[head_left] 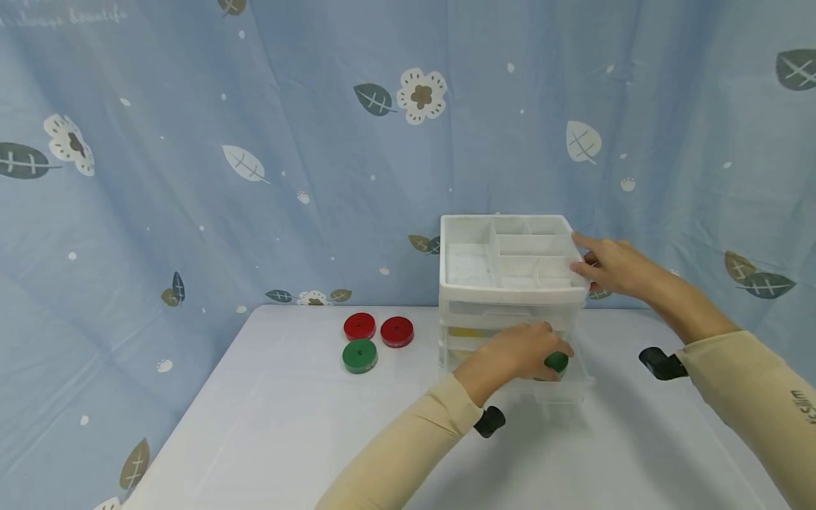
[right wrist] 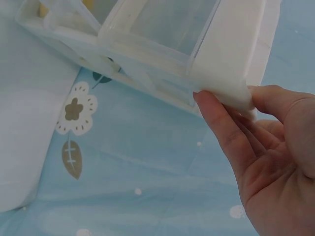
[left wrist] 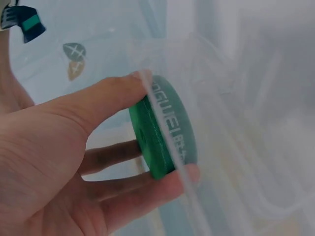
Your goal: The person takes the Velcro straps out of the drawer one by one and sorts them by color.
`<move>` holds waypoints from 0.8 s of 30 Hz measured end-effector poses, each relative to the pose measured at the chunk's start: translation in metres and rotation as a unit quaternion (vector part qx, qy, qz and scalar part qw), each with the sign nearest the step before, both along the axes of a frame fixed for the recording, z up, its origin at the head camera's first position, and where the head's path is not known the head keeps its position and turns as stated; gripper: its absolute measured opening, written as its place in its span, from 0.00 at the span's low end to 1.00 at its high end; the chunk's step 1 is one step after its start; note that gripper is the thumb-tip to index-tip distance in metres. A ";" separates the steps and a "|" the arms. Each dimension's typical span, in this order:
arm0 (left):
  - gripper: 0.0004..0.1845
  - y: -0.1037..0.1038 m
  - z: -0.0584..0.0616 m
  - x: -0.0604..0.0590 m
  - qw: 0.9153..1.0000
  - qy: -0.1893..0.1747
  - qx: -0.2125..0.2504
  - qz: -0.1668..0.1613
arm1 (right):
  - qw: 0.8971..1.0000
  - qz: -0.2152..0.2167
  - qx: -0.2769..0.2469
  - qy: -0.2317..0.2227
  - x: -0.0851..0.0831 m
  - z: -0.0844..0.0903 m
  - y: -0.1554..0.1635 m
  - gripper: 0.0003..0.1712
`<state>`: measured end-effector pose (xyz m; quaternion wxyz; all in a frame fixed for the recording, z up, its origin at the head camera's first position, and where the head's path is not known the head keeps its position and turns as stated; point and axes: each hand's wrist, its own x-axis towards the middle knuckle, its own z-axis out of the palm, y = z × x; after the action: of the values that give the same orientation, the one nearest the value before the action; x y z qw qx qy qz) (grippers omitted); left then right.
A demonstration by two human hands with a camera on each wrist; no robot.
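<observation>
A white plastic drawer unit [head_left: 510,294] stands on the table, with a compartmented tray on top. Its clear bottom drawer [head_left: 561,391] is pulled out. My left hand [head_left: 519,352] pinches a green disc [head_left: 557,362] between thumb and fingers, right over that open drawer. In the left wrist view the green disc [left wrist: 165,128] stands on edge against the drawer's clear wall [left wrist: 170,147]. My right hand [head_left: 596,263] rests with straight fingers against the unit's top right corner [right wrist: 224,78].
Two red discs [head_left: 360,326] [head_left: 397,331] and another green disc [head_left: 360,355] lie on the white table [head_left: 268,425] left of the unit. A blue leaf-patterned cloth [head_left: 255,142] hangs close behind.
</observation>
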<state>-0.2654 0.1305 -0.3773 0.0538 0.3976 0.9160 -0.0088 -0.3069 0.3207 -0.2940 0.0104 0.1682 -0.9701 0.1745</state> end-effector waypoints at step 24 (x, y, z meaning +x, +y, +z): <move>0.21 -0.102 0.048 -0.005 0.993 -0.029 0.093 -0.063 | 1.000 0.008 -0.007 0.003 -0.002 -0.002 0.001 0.41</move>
<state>-0.2703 0.0287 -0.3292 0.0422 0.4575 0.8842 0.0842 -0.3085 0.3218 -0.2957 0.0134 0.1768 -0.9674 0.1809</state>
